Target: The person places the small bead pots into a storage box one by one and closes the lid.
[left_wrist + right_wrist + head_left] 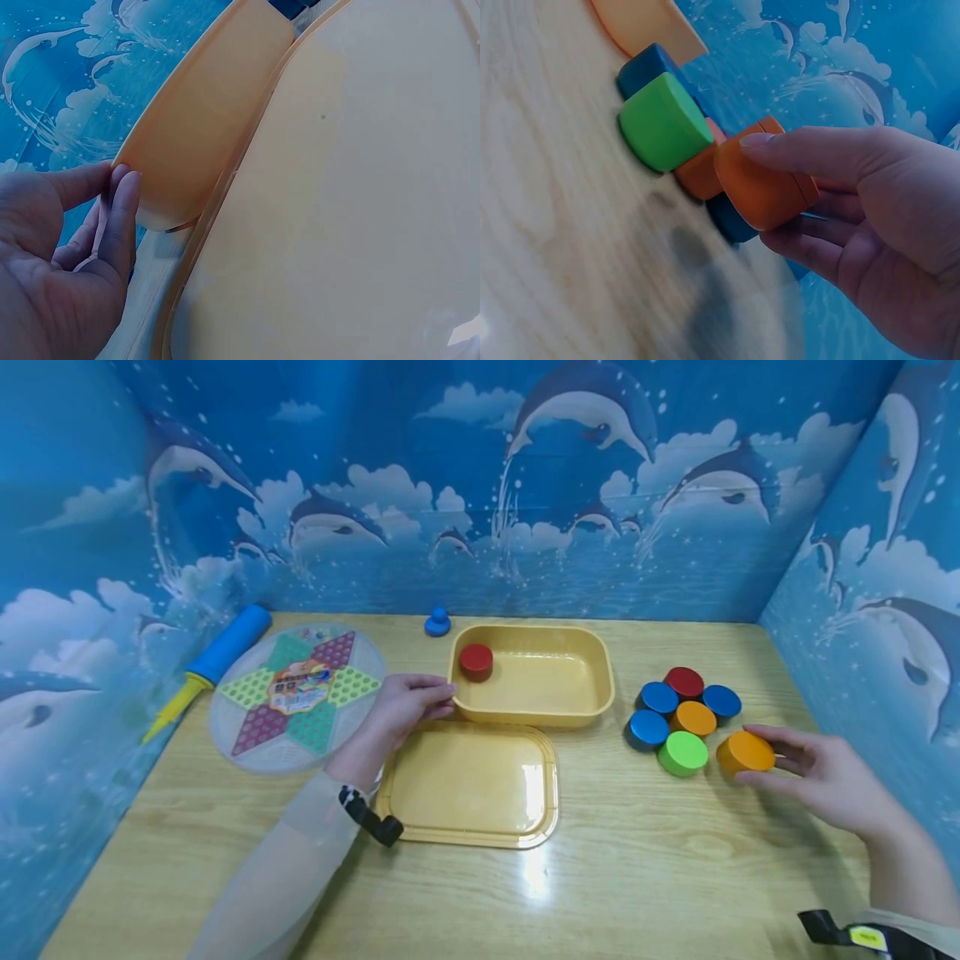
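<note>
A right hand (832, 781) grips an orange cylinder (746, 755) on the right of the counter (637, 877), its thumb on one side and fingers on the other, spread only as wide as the piece. From the head view, we place the orange cylinder at three o'clock of a green cylinder (683, 753), and between three and four o'clock of a tan container (547, 681). In the right wrist view we see it tilted and, it appears, lifted, with a shadow apart from it.

We judge the piece light and stiff, unlikely to dent under finger pressure; its smooth curved wall may slide if the pinch is loose. We would take hold at opposite points of that wall, about halfway along. A fine line rings it near one end, so we would keep the squeeze on the main body in case that end is a separate cap.

The left hand (408, 703) pinches the container's rim near nine o'clock, thumb and fingers close together. We judge the container thin-walled, light and somewhat flexible, easiest to steady by that rim. A red cylinder (476, 662) sits inside, between nine and ten o'clock.
</note>
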### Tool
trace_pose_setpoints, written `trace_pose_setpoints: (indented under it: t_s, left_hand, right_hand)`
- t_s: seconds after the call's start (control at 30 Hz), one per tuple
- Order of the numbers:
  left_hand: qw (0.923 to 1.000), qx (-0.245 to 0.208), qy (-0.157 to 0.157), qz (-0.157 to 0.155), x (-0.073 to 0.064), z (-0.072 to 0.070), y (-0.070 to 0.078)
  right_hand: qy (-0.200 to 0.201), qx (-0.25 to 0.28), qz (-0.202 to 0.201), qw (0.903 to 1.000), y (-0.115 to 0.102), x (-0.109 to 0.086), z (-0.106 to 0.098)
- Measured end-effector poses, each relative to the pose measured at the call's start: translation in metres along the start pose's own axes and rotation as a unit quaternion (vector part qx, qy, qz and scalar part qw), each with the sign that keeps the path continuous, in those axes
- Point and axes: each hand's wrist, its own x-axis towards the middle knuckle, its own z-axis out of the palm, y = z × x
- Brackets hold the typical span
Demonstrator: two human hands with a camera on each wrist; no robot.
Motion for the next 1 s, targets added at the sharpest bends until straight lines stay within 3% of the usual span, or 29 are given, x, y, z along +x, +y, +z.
trace_pose_setpoints:
  t_s: [0.43,0.63,0.87,1.0]
  left_hand:
    - [1.0,0.001,0.0,-0.003,0.002,-0.001,0.0]
    - [1.0,-0.001,0.0,-0.004,0.001,0.0,0.0]
    - [0.9999,-0.004,-0.005,0.009,0.001,0.0,0.0]
    - [0.9999,-0.006,-0.007,0.008,0.001,0.0,-0.001]
  right_hand:
    - [0.017,0.03,-0.053,0.998,-0.04,0.02,-0.006]
    - [-0.001,0.057,-0.1,0.9934,-0.064,0.04,-0.001]
    - [-0.038,0.081,-0.125,0.9881,-0.089,0.066,0.01]
    - [-0.056,0.068,-0.132,0.9874,-0.103,0.079,0.016]
